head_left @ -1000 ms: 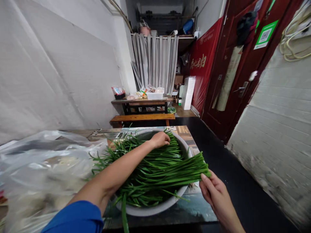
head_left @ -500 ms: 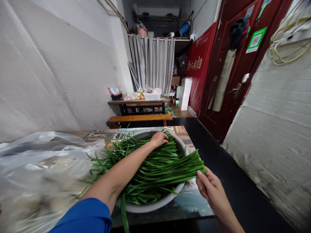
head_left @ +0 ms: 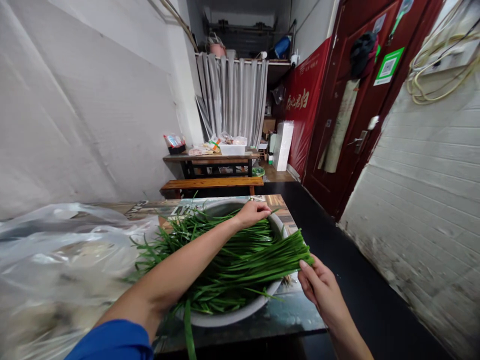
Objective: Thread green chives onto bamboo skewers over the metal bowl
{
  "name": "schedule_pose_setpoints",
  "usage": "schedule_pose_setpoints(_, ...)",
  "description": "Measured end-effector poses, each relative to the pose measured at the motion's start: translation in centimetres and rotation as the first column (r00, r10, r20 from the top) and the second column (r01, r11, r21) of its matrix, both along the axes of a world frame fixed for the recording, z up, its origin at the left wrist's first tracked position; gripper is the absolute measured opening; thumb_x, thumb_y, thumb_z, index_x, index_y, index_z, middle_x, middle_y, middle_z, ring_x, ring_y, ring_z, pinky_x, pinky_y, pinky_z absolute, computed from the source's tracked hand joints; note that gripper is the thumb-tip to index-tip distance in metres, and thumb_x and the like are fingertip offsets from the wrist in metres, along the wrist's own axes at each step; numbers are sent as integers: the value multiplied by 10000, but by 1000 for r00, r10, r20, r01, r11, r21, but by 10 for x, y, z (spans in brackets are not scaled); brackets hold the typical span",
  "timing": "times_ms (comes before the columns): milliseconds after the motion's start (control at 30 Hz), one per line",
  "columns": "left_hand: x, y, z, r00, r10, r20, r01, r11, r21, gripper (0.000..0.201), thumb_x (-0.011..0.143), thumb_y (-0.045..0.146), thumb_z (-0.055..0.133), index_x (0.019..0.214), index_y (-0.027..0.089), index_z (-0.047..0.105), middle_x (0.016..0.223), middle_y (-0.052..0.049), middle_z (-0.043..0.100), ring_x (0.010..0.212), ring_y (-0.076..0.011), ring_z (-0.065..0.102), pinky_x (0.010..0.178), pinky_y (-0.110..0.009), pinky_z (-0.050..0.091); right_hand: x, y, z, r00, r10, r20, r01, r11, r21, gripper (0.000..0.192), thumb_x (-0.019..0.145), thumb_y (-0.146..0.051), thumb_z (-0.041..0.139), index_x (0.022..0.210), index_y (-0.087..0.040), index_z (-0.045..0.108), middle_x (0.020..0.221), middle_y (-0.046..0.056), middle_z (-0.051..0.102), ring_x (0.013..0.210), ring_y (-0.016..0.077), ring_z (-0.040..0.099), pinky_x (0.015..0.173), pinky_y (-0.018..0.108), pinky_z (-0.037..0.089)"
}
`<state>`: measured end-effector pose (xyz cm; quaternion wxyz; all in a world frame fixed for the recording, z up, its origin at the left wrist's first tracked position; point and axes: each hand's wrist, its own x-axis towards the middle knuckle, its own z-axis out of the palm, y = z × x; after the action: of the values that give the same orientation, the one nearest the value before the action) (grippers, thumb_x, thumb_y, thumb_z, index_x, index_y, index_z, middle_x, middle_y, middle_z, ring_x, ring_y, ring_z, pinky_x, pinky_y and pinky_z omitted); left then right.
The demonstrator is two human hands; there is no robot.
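Observation:
A wide grey metal basin point(head_left: 245, 316) is heaped with long green garlic chives point(head_left: 236, 265). Their loose leafy ends spill over its left side. At the right rim, my right hand point(head_left: 322, 287) is closed around the cut ends of a thick bunch of chives point(head_left: 288, 254), thumb on top. My left hand point(head_left: 254, 213) reaches across the basin to its far right rim. Its fingers are pinched together, and a short green chive piece point(head_left: 276, 210) sticks out at the fingertips.
The basin stands on a wood-patterned table point(head_left: 279, 202). A large clear plastic bag point(head_left: 67, 270) with pale contents lies left of it. Farther back are a wooden bench point(head_left: 213, 183) and a second table point(head_left: 172, 158) bearing a white tub point(head_left: 232, 149). A red door point(head_left: 337, 145) is at right.
My left hand has risen off the chives and moved right to the rim, with a green piece now showing at its fingertips. My right hand keeps its hold on the bunch.

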<state>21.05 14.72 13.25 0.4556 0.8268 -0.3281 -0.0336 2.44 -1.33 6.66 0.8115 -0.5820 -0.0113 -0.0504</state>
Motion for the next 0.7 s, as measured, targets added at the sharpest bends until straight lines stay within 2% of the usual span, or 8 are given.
schedule_pose_setpoints(67, -21, -8, 5, 981, -78, -180, 62, 994, -90, 153, 744, 249, 511, 755, 106, 563, 634, -14, 592, 553, -92, 539, 511, -186, 400, 0, 1, 2, 1000, -5, 0, 5, 1000, 5, 215, 813, -386, 551, 810, -183, 479, 440, -104, 347, 338, 22, 156, 316, 143, 109)
schedule_pose_setpoints(133, -39, -16, 7, 943, -94, -320, 54, 990, -132, 129, 758, 238, 481, 779, 116, 514, 631, -13, 589, 481, -75, 518, 443, -169, 366, 0, 2, 4, 1000, -14, 4, 14, 1000, 6, 221, 809, -392, 553, 824, -182, 485, 436, -105, 347, 333, 24, 157, 312, 143, 107)
schedule_pose_setpoints(233, -56, -23, 8, 918, -95, -385, 41, 988, -146, 112, 756, 219, 477, 791, 114, 492, 600, -2, 574, 405, -39, 436, 399, -148, 314, 0, 2, 4, 1000, -14, 5, 14, 1000, 11, 226, 805, -396, 553, 829, -181, 488, 442, -104, 353, 333, 26, 159, 307, 143, 105)
schedule_pose_setpoints(333, -62, -25, 8, 923, -107, -369, 58, 988, -142, 136, 735, 238, 519, 771, 107, 509, 558, 16, 540, 401, -27, 388, 391, -139, 296, -1, 2, 3, 1000, -8, 14, 8, 1000, 16, 218, 811, -387, 548, 813, -180, 483, 442, -105, 352, 334, 25, 159, 308, 141, 108)
schedule_pose_setpoints(433, -63, -24, 7, 940, -110, -324, 74, 990, -122, 171, 697, 267, 571, 758, 113, 525, 581, 18, 537, 439, -40, 416, 405, -147, 331, -1, 1, 2, 1000, 0, 20, -1, 1000, 19, 208, 821, -379, 538, 834, -179, 481, 439, -105, 363, 330, 25, 162, 307, 142, 107)
schedule_pose_setpoints(533, -63, -23, 4, 971, -82, -225, 68, 995, -66, 176, 685, 286, 577, 735, 120, 552, 611, 16, 545, 467, -56, 444, 415, -159, 359, -2, 1, 2, 1000, -3, 20, 3, 1000, 25, 217, 819, -384, 540, 848, -176, 484, 437, -105, 364, 325, 25, 165, 304, 143, 105)
schedule_pose_setpoints(700, -66, -21, 6, 999, -24, -32, 26, 997, 66, 232, 765, 302, 480, 730, 125, 625, 612, 5, 578, 460, -61, 476, 458, -168, 372, -2, 2, 4, 1000, -10, 20, 9, 1000, 28, 232, 802, -400, 556, 830, -181, 485, 437, -103, 377, 312, 24, 175, 297, 143, 110)
